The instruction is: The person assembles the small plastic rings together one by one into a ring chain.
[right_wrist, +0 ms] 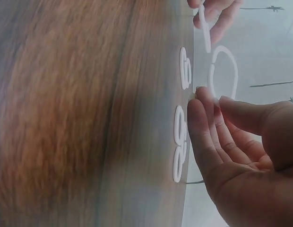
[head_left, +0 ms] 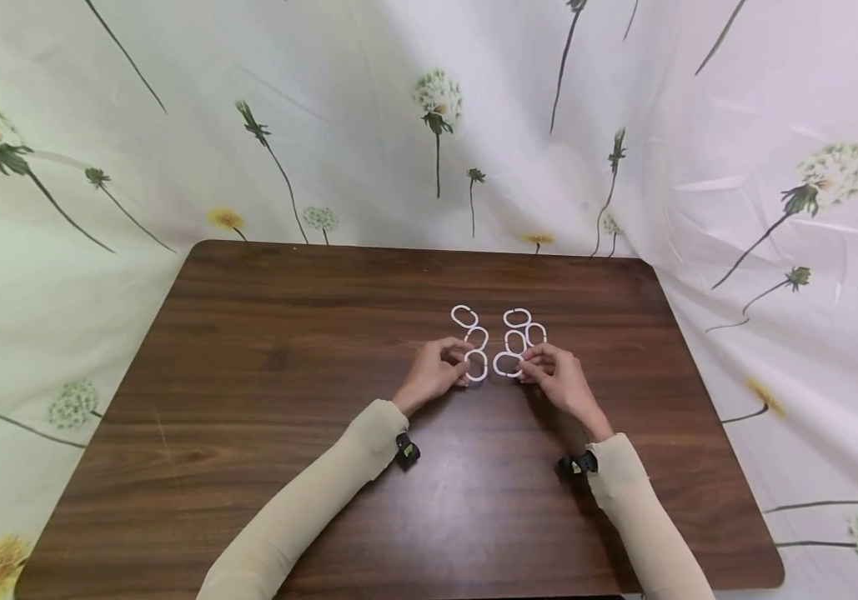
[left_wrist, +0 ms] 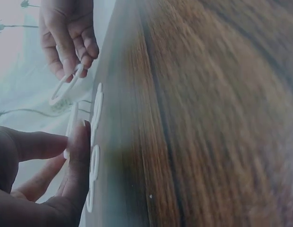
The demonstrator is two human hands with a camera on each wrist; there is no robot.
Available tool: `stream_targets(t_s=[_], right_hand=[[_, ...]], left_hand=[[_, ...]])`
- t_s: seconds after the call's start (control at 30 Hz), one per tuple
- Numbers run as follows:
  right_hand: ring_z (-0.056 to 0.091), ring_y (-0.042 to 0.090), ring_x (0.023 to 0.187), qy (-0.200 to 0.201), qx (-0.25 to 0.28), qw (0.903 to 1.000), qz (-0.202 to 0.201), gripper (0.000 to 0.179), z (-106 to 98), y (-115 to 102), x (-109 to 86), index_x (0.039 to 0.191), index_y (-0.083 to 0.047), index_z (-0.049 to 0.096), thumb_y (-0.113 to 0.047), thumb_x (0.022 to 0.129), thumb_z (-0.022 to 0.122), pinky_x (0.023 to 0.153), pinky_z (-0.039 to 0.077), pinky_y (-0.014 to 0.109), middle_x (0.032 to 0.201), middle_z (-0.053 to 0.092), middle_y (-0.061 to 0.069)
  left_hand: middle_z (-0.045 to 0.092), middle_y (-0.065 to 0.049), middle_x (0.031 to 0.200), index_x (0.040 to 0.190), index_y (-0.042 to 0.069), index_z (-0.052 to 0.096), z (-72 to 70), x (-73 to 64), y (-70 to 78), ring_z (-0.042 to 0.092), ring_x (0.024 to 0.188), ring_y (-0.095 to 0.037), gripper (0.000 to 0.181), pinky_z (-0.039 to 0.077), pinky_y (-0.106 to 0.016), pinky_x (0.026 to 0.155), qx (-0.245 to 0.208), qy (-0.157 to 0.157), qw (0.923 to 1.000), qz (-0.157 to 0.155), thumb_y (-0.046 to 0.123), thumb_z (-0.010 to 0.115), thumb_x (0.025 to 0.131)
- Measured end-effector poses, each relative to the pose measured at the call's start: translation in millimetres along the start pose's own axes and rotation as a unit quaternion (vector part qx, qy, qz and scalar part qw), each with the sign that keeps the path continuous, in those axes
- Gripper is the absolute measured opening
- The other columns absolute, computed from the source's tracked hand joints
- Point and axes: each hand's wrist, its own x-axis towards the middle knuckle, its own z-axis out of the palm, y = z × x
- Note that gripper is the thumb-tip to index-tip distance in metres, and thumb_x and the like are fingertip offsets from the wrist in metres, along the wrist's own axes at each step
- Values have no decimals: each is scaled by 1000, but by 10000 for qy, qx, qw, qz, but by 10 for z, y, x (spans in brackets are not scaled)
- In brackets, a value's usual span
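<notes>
My left hand (head_left: 436, 371) pinches a white oval shower curtain ring (head_left: 485, 367) between thumb and fingers, above the table. Facing it, my right hand (head_left: 562, 382) grips a second white ring (head_left: 495, 365) by its edge, with a small gap between the two rings. In the right wrist view, the right hand's ring (right_wrist: 236, 75) stands up from the fingertips. The left wrist view shows the left hand's ring (left_wrist: 72, 118) nearly edge-on, partly hidden by the fingers.
Several more white rings lie flat on the brown wooden table (head_left: 263, 367) beyond my hands: two touching at the left, with an upper ring (head_left: 453, 313), and a cluster at the right, with an outer ring (head_left: 544, 335). A flower-printed white curtain (head_left: 368, 125) hangs behind the table.
</notes>
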Motion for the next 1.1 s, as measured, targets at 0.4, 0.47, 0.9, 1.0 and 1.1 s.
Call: stream_targets(t_s=[0.4,0.47,0.9,1.0,1.1], right_hand=[[77,12,79,97,747,9971,-55,20,91,-93,-41,113,14,64,0,99,67,78,68,36,101,72,35],[76,12,79,128,862,9961,-106,19,107,-101,-23,112,14,64,0,99,68,78,68,35,102,72,36],[74,4,77,89,998,9948,-166,21,184,-165,31,113,17,63,3,98,67,79,68,36,103,71,39],[74,3,77,112,1001,9948,-153,21,195,-166,36,113,17,63,3,98,67,79,68,39,103,71,39],[74,4,76,110,1022,9946,-133,20,206,-170,37,112,17,63,2,98,68,79,68,41,102,72,39]], left_hand=[[69,-35,111,129,-6,67,-36,-62,-5,75,70,-21,33,68,-48,77,-562,-225,9981,75,-8,66,96],[69,-36,112,129,-6,67,-45,-65,3,74,69,-19,33,68,-49,78,-654,-248,9975,64,-7,66,96],[69,-36,117,130,-5,67,-55,-84,14,73,70,-17,34,68,-47,79,-834,-349,9959,-90,-7,66,96],[69,-36,117,130,-5,67,-56,-95,10,72,69,-15,34,68,-47,79,-864,-357,9956,-119,-7,66,96],[69,-36,118,130,-5,66,-52,-103,10,71,69,-14,34,68,-48,81,-924,-376,9949,-140,-7,66,96]])
